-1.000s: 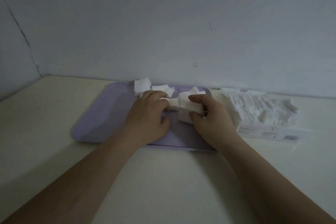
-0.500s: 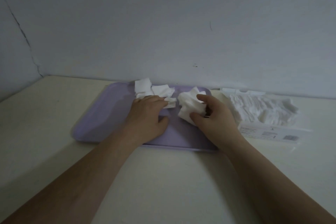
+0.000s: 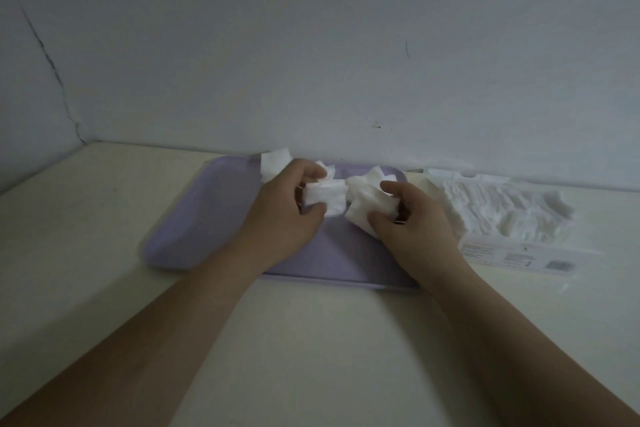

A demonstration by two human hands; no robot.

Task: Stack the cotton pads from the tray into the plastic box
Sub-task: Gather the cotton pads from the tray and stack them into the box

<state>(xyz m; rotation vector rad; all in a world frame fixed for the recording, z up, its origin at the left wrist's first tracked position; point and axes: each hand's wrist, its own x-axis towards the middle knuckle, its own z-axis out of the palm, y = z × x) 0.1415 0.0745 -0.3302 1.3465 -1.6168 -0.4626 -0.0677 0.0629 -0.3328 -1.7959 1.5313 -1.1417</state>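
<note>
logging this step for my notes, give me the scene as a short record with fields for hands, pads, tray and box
left hand: grips white pads over the tray
right hand: grips a crumpled bunch of pads over the tray
tray: purple, on the table
loose pads: at the tray's far edge
plastic box: right of the tray, clear, holds rows of pads
task state: the held pads are not yet in the box

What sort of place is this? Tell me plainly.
Probably a plain home room: a cream table in a corner, a bare cracked wall, a lilac tray of cotton pads beside a plastic box.
</note>
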